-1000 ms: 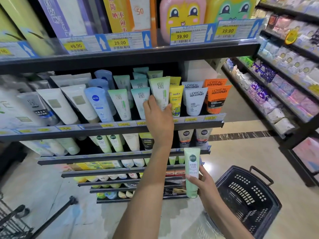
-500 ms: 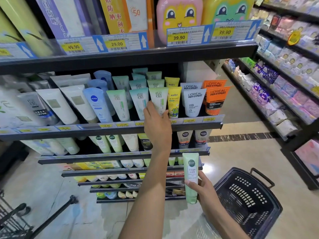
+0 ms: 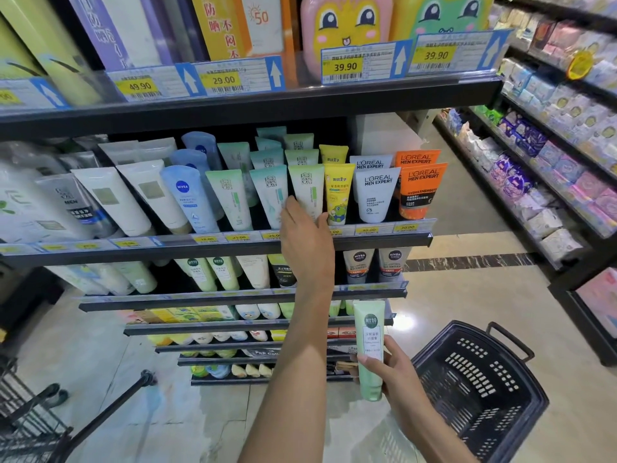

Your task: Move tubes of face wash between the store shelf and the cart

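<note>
Store shelving fills my view, with a black shelf (image 3: 213,250) at chest height carrying rows of face wash tubes that stand leaning back behind yellow price tags. My left hand (image 3: 305,243) reaches up to that shelf and pinches the lower part of a pale green tube (image 3: 307,188), thumb on its left edge and fingers wrapped round its right side; the tube stands in the front row between a teal tube (image 3: 270,195) on its left and a yellow tube (image 3: 339,192) on its right. My right hand (image 3: 395,372) is lower and nearer, gripping a light green tube (image 3: 369,342) upright by its lower half, cap end down, with the fingers curled round it. That tube hangs in the air in front of the lower shelves, just left of a dark plastic basket (image 3: 484,379) on the pale tiled floor (image 3: 467,295). More packaged goods line the aisle shelves at far right.
</note>
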